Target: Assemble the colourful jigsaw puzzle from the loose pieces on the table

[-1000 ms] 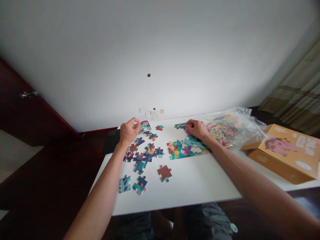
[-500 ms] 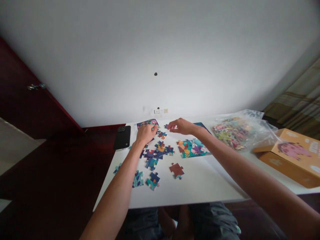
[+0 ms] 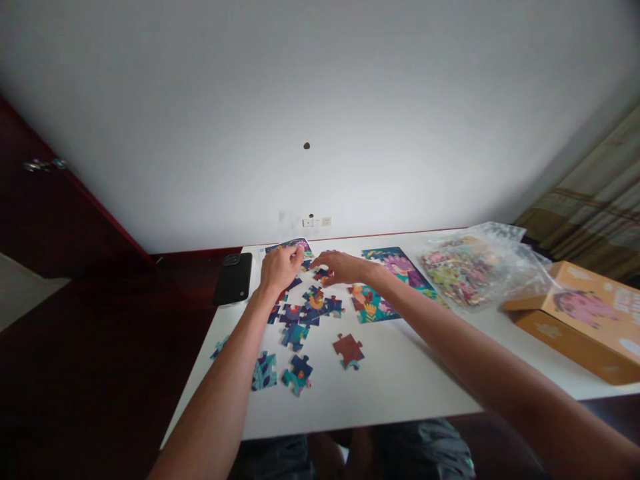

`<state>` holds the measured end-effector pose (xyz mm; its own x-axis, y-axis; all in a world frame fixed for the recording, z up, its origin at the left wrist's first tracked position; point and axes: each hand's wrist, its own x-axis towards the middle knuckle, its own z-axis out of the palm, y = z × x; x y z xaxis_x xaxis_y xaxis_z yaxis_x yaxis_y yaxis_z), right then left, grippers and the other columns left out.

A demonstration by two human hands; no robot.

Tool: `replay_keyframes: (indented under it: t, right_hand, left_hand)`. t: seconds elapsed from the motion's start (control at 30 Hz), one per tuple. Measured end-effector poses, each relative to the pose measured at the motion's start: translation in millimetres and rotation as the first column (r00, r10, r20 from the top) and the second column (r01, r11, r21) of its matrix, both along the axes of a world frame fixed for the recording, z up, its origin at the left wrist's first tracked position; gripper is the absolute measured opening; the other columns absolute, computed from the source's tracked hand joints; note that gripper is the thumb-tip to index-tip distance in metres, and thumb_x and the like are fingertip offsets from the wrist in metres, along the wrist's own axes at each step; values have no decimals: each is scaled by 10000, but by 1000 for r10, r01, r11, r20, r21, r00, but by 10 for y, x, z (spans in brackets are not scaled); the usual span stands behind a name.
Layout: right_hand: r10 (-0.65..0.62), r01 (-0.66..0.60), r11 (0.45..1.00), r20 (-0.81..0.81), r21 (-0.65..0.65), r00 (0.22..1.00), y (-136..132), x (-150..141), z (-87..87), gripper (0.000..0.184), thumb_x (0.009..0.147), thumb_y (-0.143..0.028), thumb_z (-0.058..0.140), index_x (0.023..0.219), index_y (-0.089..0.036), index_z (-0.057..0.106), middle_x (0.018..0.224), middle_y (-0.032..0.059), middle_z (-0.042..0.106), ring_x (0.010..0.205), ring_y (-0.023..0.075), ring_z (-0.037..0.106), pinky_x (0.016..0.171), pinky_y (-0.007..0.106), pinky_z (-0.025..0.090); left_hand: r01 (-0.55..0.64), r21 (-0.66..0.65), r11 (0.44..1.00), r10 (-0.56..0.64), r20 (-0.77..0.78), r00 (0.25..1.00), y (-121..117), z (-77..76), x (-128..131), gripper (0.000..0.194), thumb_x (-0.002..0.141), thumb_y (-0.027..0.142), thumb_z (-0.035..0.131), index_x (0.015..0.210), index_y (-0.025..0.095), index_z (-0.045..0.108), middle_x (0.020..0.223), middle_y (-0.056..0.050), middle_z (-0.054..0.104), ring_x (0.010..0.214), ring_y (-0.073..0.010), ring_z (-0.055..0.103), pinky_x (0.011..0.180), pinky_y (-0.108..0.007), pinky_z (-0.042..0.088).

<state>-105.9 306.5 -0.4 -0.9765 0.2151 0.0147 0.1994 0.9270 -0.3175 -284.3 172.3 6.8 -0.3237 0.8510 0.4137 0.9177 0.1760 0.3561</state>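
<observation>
Loose colourful puzzle pieces (image 3: 307, 307) lie scattered on the left half of a white table (image 3: 400, 373). My left hand (image 3: 279, 270) hovers over the far pieces, fingers curled in a pinch near a joined patch (image 3: 290, 247) at the table's back edge. My right hand (image 3: 340, 267) reaches across beside it, fingertips pinched low over a small piece; what either hand grips is too small to make out. The assembled puzzle section (image 3: 387, 283) lies just right of my right wrist. One piece (image 3: 349, 350) lies face down, brown side up.
A black phone (image 3: 233, 287) lies at the table's far left corner. A clear plastic bag of puzzle pieces (image 3: 475, 267) and an orange cardboard box (image 3: 580, 320) sit at the right. A wall with sockets (image 3: 315, 221) stands behind the table.
My right hand left the assembled section and moved left to the loose pieces near my left hand. The left hand dropped towards the table. The view shifted, revealing the phone.
</observation>
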Motion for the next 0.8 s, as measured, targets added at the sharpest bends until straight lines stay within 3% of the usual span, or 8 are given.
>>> replay_keyframes:
  t: [0.1,0.3,0.4,0.5,0.67,0.8]
  right_hand:
    - [8,-7,1000,49,-17,999,69,47,4,503,826,-260,842,1313,-261,715,1276,86,720,1137,257,674,972,336,489]
    - [-23,21,1000,90,16,996,153,79,21,589,746,-267,896,1308,-261,719,1281,91,711,1154,268,649,946,332,483]
    - [-45,46,999,138,2,989,228,135,118,350,789,-311,857,1122,-225,792,1115,87,760,1004,247,683,845,314,488]
    - [-54,78,990,198,-115,979,364,288,294,143,872,-270,745,986,-217,812,940,42,785,812,184,682,732,276,469]
    - [-93,162,963,297,-217,950,535,553,550,252,756,-298,827,999,-232,812,933,17,794,798,171,684,679,241,465]
    - [-71,172,952,365,-254,928,504,561,564,235,747,-318,832,961,-223,811,900,20,798,803,176,696,687,247,482]
  left_hand:
    - [22,29,999,-23,29,999,19,-39,-29,477,1038,469,445,800,230,783,755,-55,761,730,-205,658,691,-289,363]
    - [32,43,999,-36,109,993,32,-71,-34,494,1037,466,444,762,212,766,725,-41,745,714,-189,648,696,-281,374]
    - [57,27,998,-60,118,991,37,-81,-13,490,1033,456,447,760,205,767,703,-34,735,681,-177,631,674,-277,363]
    - [67,31,997,-70,113,991,40,-89,-3,479,1025,456,458,750,208,762,680,-27,724,647,-174,618,663,-280,356]
    - [103,36,994,-107,112,988,41,-89,16,490,1028,468,454,732,212,750,670,-28,723,628,-176,616,649,-282,359]
    - [138,25,990,-140,111,984,50,-92,46,477,1018,461,467,713,215,739,642,-27,706,621,-178,619,635,-285,354]
